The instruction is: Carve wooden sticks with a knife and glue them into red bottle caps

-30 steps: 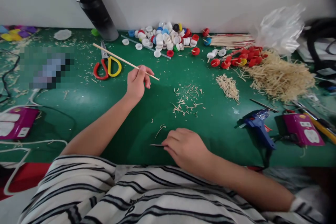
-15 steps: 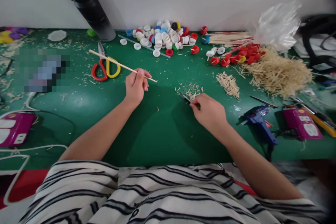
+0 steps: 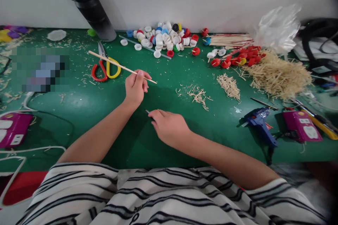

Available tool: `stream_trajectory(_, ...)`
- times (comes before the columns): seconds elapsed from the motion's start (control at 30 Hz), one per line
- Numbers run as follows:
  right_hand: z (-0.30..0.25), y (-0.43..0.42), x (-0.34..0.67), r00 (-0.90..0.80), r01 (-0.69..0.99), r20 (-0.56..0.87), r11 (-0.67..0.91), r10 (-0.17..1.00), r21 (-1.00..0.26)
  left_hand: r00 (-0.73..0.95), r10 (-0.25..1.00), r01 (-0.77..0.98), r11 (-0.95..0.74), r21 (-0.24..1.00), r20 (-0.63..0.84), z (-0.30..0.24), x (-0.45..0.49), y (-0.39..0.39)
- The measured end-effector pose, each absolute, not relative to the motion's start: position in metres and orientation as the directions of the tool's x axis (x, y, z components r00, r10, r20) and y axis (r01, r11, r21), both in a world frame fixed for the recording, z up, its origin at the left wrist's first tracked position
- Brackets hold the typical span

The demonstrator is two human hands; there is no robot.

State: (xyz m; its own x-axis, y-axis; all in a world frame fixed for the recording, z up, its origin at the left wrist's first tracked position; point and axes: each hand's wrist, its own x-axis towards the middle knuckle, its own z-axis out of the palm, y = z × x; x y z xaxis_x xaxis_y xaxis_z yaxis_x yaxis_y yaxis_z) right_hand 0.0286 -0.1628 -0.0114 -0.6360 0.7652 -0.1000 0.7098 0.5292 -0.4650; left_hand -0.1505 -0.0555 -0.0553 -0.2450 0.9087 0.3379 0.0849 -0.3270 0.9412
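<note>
My left hand (image 3: 136,86) is closed on a thin wooden stick (image 3: 113,64) that slants up to the left over the green table (image 3: 158,137). My right hand (image 3: 169,126) lies low on the table in front of me, fingers closed on a small dark blade (image 3: 148,112) whose tip pokes out to the left. A small heap of wood shavings (image 3: 198,95) lies to the right of both hands.
Red-and-yellow scissors (image 3: 105,68) lie under the stick. At the back are a pile of bottle caps (image 3: 166,38), a black bottle (image 3: 87,5), a bundle of sticks (image 3: 229,39) and red caps on sticks (image 3: 240,58). A blue glue gun (image 3: 260,123), a larger shavings heap (image 3: 277,74) and purple power strips (image 3: 302,126) lie right.
My right hand swept shavings from near my body out to the heap on the right, then came back left toward the middle with the blade. My left hand has kept the stick nearly still.
</note>
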Motion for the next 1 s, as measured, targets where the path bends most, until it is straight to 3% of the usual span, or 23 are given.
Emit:
stream_trajectory(0.1, -0.015, -0.151, 0.016, -0.669, 0.706, -0.088, 0.593, 0.738, -0.389, -0.251, 0.912, 0.073, -0.316, 0.946, 0.324, -0.056, -0.151, -0.055)
stream_trajectory(0.2, -0.016, -0.131, 0.031, -0.615, 0.755, -0.084, 0.555, 0.784, -0.349, -0.251, 0.916, 0.05, -0.31, 0.949, 0.312, -0.057, -0.151, -0.054)
stream_trajectory(0.33, -0.015, -0.105, 0.074, -0.395, 0.884, -0.132, 0.337, 0.909, -0.324, -0.262, 0.914, 0.024, -0.315, 0.949, 0.31, -0.057, -0.151, -0.051)
stream_trajectory(0.5, -0.018, -0.087, 0.117, -0.208, 0.937, -0.026, 0.192, 0.978, -0.292, -0.273, 0.913, 0.057, -0.298, 0.953, 0.302, -0.056, -0.152, -0.051)
stream_trajectory(0.73, -0.012, -0.118, 0.15, -0.223, 0.86, 0.119, 0.252, 0.968, -0.444, -0.26, 0.916, 0.087, -0.294, 0.952, 0.307, -0.057, -0.153, -0.053)
stream_trajectory(1.0, -0.021, -0.135, 0.19, -0.102, 0.841, 0.163, 0.173, 0.981, -0.513, -0.234, 0.923, 0.063, -0.3, 0.952, 0.307, -0.058, -0.153, -0.05)
